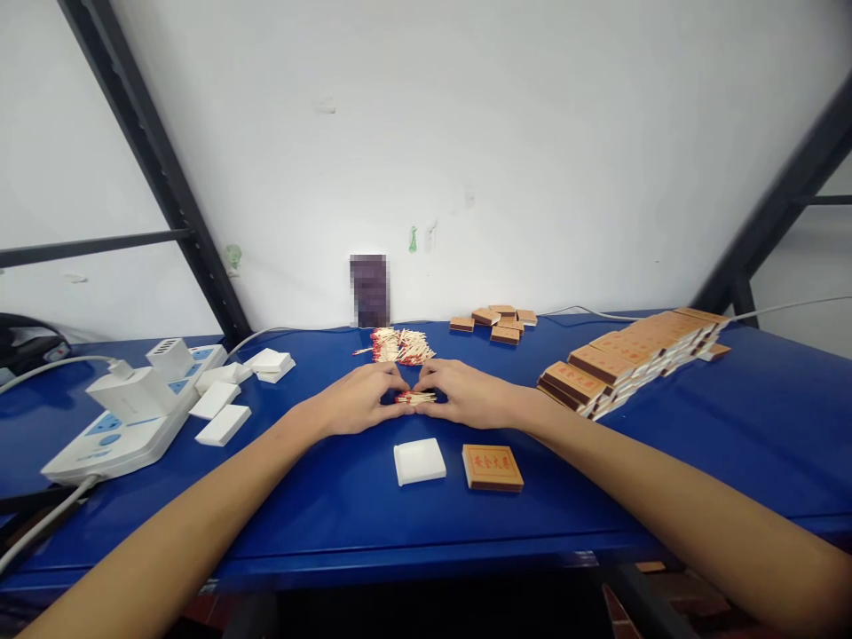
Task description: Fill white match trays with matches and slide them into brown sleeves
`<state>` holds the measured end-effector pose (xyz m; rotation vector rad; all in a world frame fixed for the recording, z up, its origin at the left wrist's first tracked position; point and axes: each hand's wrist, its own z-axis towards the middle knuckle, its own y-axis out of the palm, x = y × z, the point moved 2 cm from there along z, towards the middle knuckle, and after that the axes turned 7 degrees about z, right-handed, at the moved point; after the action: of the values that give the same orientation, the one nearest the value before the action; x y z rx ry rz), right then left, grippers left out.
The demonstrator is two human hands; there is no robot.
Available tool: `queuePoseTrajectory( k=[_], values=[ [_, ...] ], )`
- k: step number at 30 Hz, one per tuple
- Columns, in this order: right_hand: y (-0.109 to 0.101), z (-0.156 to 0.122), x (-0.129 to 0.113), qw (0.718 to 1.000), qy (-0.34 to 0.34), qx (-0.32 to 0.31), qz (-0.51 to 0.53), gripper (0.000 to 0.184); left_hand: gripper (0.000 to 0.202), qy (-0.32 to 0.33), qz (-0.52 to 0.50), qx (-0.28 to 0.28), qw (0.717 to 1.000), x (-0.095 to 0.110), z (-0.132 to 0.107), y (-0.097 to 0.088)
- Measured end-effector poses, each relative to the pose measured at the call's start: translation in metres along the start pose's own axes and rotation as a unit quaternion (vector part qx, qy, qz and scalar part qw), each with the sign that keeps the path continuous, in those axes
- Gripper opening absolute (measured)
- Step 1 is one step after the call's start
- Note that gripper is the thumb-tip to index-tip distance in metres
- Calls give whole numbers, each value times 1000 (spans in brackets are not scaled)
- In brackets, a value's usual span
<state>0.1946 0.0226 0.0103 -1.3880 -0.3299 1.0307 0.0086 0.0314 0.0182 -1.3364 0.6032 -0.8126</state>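
A small bundle of matches with red tips lies at the blue table's middle, between my two hands. My left hand closes on its left end, thumb low and fingers curled above. From the right, my right hand grips the other end the same way, and the fingertips of both hands nearly meet. Just behind them lies a larger loose pile of matches. Nearer the front edge are a white matchbox tray and, to its right, a brown matchbox with red lettering.
Rows of stacked matchboxes stand at the right. Several matchboxes lie loosely near the wall. On the left are white trays beside a power strip with chargers and cables. A pixelated dark object leans against the wall.
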Motion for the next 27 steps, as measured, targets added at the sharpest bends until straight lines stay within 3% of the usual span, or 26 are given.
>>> queuePoseTrajectory(
  k=[13, 20, 27],
  values=[
    [12, 3, -6, 996, 6, 17, -89, 30, 30, 14, 21, 5, 1000, -3, 1, 2],
    [15, 7, -11, 987, 36, -7, -155, 33, 31, 20, 83, 0, 996, 3, 2, 4],
    [19, 12, -7, 990, 27, 8, -135, 30, 27, -13, 77, -19, 997, 5, 5, 4]
  ],
)
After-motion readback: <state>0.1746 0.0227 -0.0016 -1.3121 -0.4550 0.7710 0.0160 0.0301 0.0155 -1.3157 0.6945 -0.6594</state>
